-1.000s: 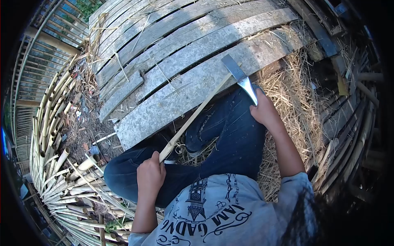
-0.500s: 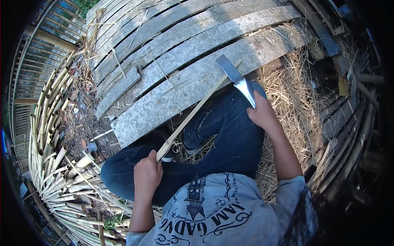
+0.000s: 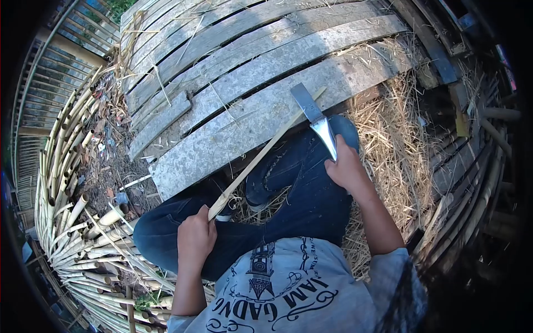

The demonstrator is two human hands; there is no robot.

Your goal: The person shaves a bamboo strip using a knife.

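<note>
My left hand (image 3: 196, 233) is closed around the near end of a long, pale bamboo strip (image 3: 252, 165), just above my lap. From there the strip slants up and right, its far end over the nearest plank. My right hand (image 3: 345, 169) grips the shiny silver handle of a broad-bladed knife (image 3: 306, 102) by my right knee. Its flat grey blade lies across the strip close to the far end, hiding a short part of it. Whether the blade's edge bites into the strip I cannot tell.
A platform of weathered planks (image 3: 216, 136) with gaps between them spreads in front of my crossed legs (image 3: 311, 191). Bamboo shavings (image 3: 397, 139) heap up on the right. Cut bamboo poles (image 3: 66, 161) are stacked on the left, near a slatted bamboo fence (image 3: 41, 100).
My right hand has drawn the knife slightly back toward my body and to the left. The left hand keeps its hold on the bamboo strip, which has barely shifted.
</note>
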